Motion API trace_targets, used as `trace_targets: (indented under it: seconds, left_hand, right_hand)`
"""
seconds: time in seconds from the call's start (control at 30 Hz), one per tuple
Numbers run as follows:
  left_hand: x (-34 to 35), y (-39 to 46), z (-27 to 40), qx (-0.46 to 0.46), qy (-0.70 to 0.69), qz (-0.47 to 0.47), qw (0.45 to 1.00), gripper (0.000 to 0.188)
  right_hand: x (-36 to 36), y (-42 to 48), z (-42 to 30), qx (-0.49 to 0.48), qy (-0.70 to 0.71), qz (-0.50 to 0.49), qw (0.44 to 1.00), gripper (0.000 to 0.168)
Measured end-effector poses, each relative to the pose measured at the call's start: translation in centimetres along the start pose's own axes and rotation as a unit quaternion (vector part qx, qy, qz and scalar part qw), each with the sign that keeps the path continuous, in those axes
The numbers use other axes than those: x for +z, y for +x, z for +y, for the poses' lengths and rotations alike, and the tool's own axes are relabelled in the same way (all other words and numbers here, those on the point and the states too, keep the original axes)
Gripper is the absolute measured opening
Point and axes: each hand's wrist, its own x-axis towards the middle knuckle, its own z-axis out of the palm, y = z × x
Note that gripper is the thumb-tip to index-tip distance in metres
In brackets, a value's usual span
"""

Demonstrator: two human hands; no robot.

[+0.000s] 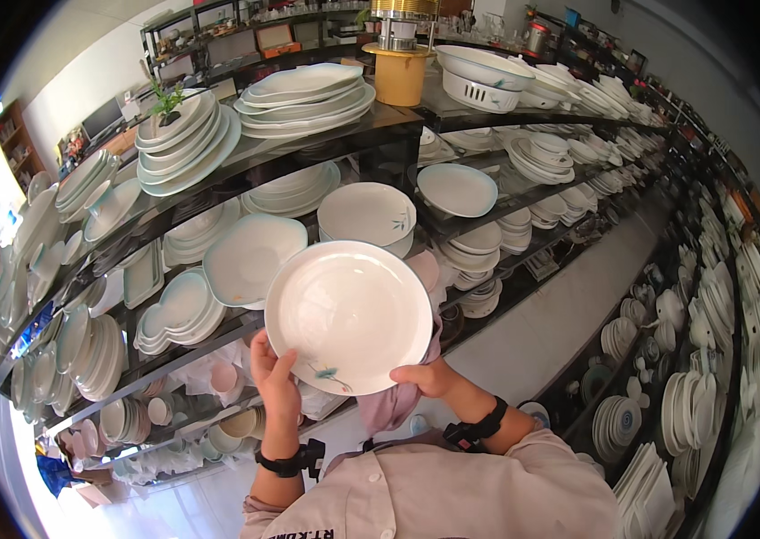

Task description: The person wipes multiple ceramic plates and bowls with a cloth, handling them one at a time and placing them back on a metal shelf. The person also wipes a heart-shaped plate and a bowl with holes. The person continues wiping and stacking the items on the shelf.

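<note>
A round white ceramic plate (353, 310) with a thin dark rim and a small painted flower near its lower edge is held up in front of my chest. My left hand (275, 370) grips its lower left edge, thumb on the face. On the lower right edge rests the thumb of my right hand (427, 377), the fingers hidden behind. From that hand a mauve cloth (390, 407) hangs below the plate. Just beyond stand a white bowl (366, 212) with painted leaves and a wavy-edged dish (255, 259) on the shelf.
The dark shelf unit (326, 145) carries stacked oval plates (306, 101), a plant-topped plate stack (181, 145) and a yellow-based lamp (400, 74). Lobed dishes (181, 313) sit at the left. Another rack of plates (615, 424) lines the right, across a tiled aisle (541, 316).
</note>
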Motion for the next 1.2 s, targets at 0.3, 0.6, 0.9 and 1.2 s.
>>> trace_targets:
  seconds: [0.3, 0.6, 0.9, 1.2]
  left_hand:
    - [0.4, -0.7, -1.8, 0.046, 0.314, -0.026, 0.948, 0.048]
    - [1.5, -1.2, -1.9, -0.019, 0.279, -0.027, 0.960, 0.049]
    - [1.7, -0.5, -1.1, -0.066, 0.259, -0.037, 0.963, 0.049]
    - [3.3, 0.6, -3.9, -0.101, 0.214, -0.050, 0.970, 0.049]
  right_hand:
    - [0.8, -1.8, -2.6, -0.010, 0.050, 0.012, 0.999, 0.085]
    - [-0.4, -1.3, 2.3, -0.021, 0.245, -0.122, 0.962, 0.092]
    - [-1.3, -2.1, -0.4, -0.025, 0.112, 0.008, 0.993, 0.096]
    - [-4.9, -3.0, 0.1, -0.017, 0.094, -0.031, 0.995, 0.085]
